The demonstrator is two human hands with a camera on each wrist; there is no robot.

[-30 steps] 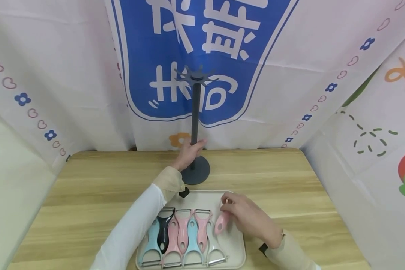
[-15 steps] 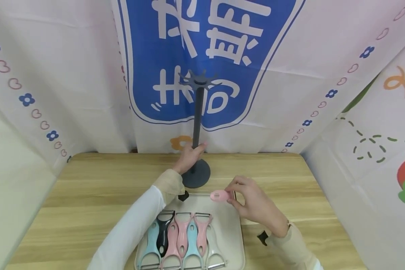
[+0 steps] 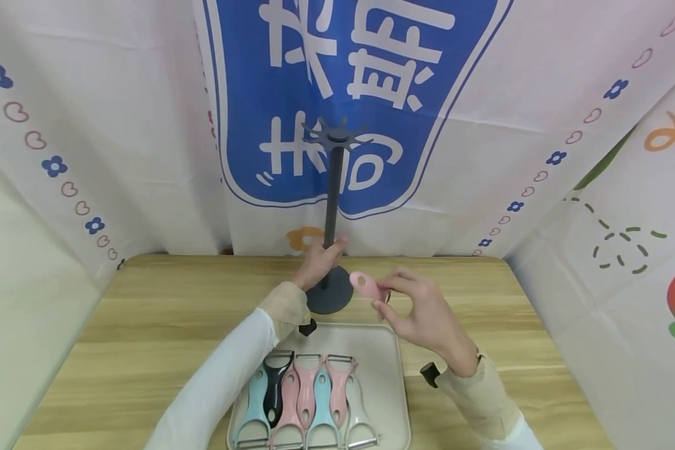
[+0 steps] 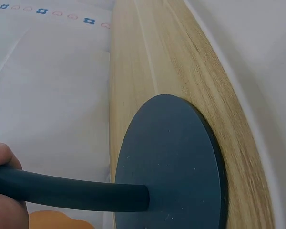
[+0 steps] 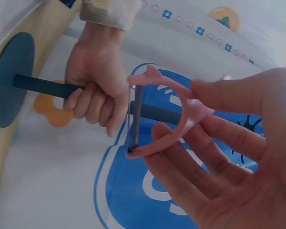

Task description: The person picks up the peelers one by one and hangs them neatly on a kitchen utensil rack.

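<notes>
My left hand (image 3: 319, 262) grips the dark grey pole (image 3: 333, 194) of an upright stand, low down above its round base (image 3: 337, 301). In the left wrist view, fingers wrap the pole (image 4: 71, 192), with the base (image 4: 171, 148) on the wood beyond. A pink Y-shaped peeler (image 3: 365, 285) is pinched by my right hand (image 3: 430, 312), raised just right of the base, its holed handle end pointing left. In the right wrist view, thumb and fingers hold this peeler (image 5: 196, 112) near its forked head, blade toward my left hand (image 5: 97, 71). A spoked ring (image 3: 337, 137) tops the pole.
In front of the stand lies a cream tray (image 3: 390, 375) with several peelers in pink, light blue, black and white packed side by side, among them a black peeler (image 3: 274, 394). A printed cloth (image 3: 174, 125) hangs behind the wooden table (image 3: 174, 312).
My right hand has lifted the pink peeler off the tray's right part and carried it up and away toward the stand, turning it. The left hand stays on the pole.
</notes>
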